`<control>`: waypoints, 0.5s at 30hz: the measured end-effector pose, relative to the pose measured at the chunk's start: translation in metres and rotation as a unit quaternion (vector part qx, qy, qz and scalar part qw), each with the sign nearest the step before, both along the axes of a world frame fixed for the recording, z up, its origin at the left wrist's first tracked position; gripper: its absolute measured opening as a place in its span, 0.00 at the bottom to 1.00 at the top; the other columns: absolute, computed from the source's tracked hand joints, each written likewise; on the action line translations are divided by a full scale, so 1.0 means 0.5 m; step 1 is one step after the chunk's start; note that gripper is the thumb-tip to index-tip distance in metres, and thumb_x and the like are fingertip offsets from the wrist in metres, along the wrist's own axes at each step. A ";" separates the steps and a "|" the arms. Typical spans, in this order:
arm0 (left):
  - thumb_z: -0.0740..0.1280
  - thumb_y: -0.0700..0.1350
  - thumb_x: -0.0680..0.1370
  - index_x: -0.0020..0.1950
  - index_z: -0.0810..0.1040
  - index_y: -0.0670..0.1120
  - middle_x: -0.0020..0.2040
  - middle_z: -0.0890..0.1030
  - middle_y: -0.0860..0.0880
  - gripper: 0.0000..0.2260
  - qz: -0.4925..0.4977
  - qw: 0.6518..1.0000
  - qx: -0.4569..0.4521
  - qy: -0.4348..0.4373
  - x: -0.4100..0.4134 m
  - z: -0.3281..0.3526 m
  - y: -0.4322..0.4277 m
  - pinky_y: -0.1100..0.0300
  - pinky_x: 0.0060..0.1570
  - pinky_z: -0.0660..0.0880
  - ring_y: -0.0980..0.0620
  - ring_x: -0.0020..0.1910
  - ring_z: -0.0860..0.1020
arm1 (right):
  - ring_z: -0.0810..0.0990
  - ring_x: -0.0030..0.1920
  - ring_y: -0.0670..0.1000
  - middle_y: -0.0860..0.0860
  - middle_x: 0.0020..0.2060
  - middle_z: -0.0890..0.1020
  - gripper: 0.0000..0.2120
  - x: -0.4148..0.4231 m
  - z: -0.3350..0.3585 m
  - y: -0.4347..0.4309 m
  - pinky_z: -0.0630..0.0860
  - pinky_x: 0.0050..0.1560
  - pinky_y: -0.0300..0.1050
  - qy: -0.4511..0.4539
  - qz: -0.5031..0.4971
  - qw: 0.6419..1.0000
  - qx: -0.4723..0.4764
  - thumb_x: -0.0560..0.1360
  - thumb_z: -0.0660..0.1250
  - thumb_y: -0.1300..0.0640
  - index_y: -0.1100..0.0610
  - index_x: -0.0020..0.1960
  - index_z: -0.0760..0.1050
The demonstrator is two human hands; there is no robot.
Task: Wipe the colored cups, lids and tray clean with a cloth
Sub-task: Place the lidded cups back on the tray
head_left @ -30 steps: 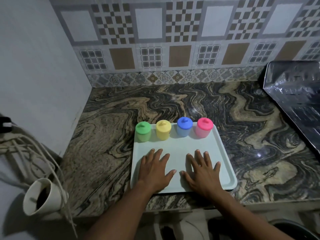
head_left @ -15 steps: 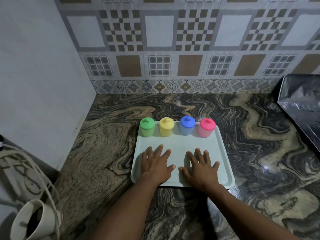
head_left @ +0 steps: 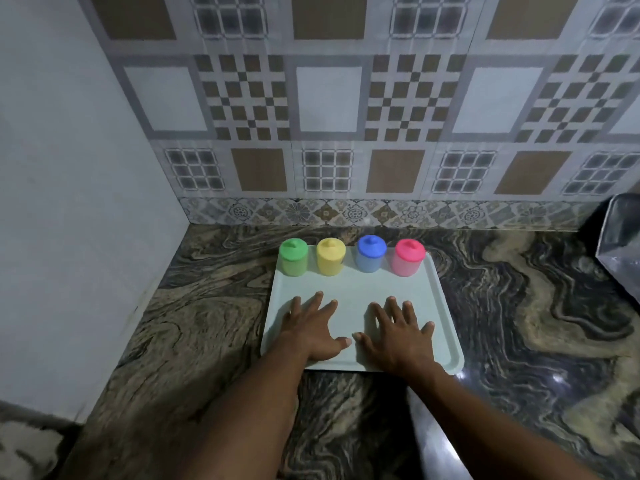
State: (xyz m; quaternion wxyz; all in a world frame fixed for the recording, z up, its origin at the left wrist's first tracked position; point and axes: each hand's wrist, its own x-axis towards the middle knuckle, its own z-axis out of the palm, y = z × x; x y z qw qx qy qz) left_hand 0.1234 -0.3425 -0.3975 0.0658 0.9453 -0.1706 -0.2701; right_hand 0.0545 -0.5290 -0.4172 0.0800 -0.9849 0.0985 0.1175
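A pale green tray [head_left: 360, 285] lies on the marbled counter. Along its far edge stand a green cup [head_left: 294, 257], a yellow cup [head_left: 330, 256], a blue cup [head_left: 371, 253] and a pink cup [head_left: 408, 257], each capped with a lid of its own colour. My left hand [head_left: 313, 329] and my right hand [head_left: 398, 332] rest flat on the tray's near half, palms down, fingers spread, thumbs almost touching. Neither hand holds anything. No cloth is in view.
The dark swirled counter [head_left: 540, 327] runs back to a patterned tile wall [head_left: 329, 133]. A plain white wall [head_left: 69, 202] closes the left side. A foil-covered object [head_left: 620, 244] sits at the right edge.
The view has tilted upward, so more tile wall shows and the mug and cables at the lower left have left the frame. Both hands stay flat on the tray.
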 end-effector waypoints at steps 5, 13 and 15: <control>0.60 0.72 0.75 0.82 0.49 0.58 0.83 0.43 0.52 0.41 -0.009 1.000 -0.011 -0.004 0.088 0.017 0.002 0.47 0.79 0.42 0.43 0.81 0.41 | 0.45 0.80 0.60 0.51 0.81 0.48 0.39 0.080 0.007 -0.015 0.52 0.70 0.76 0.002 0.004 1.000 0.006 0.73 0.46 0.25 0.43 0.78 0.49; 0.63 0.70 0.74 0.82 0.48 0.59 0.83 0.41 0.54 0.42 0.008 1.000 -0.015 0.004 0.165 0.006 -0.018 0.45 0.79 0.45 0.39 0.80 0.39 | 0.45 0.80 0.60 0.50 0.81 0.49 0.39 0.169 0.011 -0.028 0.54 0.70 0.75 0.011 0.002 1.000 -0.003 0.73 0.48 0.25 0.42 0.78 0.50; 0.63 0.71 0.74 0.82 0.48 0.59 0.83 0.41 0.54 0.42 0.009 1.000 -0.013 0.005 0.174 0.001 -0.019 0.45 0.79 0.45 0.39 0.80 0.39 | 0.45 0.80 0.60 0.50 0.81 0.49 0.39 0.171 0.013 -0.026 0.55 0.69 0.74 0.008 0.003 1.000 -0.010 0.73 0.48 0.25 0.43 0.78 0.50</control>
